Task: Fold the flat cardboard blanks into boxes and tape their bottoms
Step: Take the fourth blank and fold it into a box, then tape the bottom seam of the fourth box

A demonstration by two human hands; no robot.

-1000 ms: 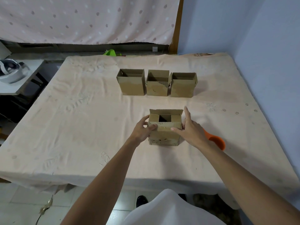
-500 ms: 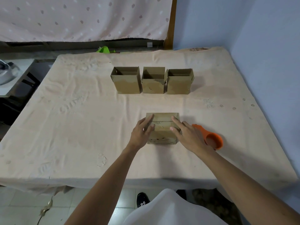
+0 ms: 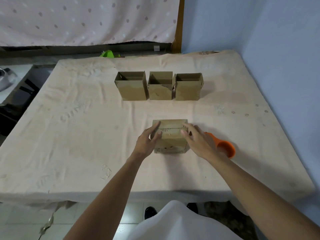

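The box [image 3: 170, 144] is pressed from above on the tabletop [image 3: 86, 135] by the left hand [image 3: 147, 141] and right hand [image 3: 199, 142], fingers outstretched, nothing gripped.

Matt cardboard box [image 3: 170, 135] (cloth-covered table [image 3: 86, 135]).

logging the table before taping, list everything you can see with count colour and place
closed box: 1, brown, near middle of the table, under both hands
open boxes: 3, brown, side by side in a row farther back
tape dispenser: 1, orange, right of the closed box, partly behind the right hand
cloth: 1, pale peach, covering the table
green thing: 1, past the far edge, too hidden to identify
curtain: 1, pinkish with dots, at the back
wall: blue, right
shoes: 2, black, on the floor tiles
left hand: fingers straight on the box top
right hand: fingers spread on the box top
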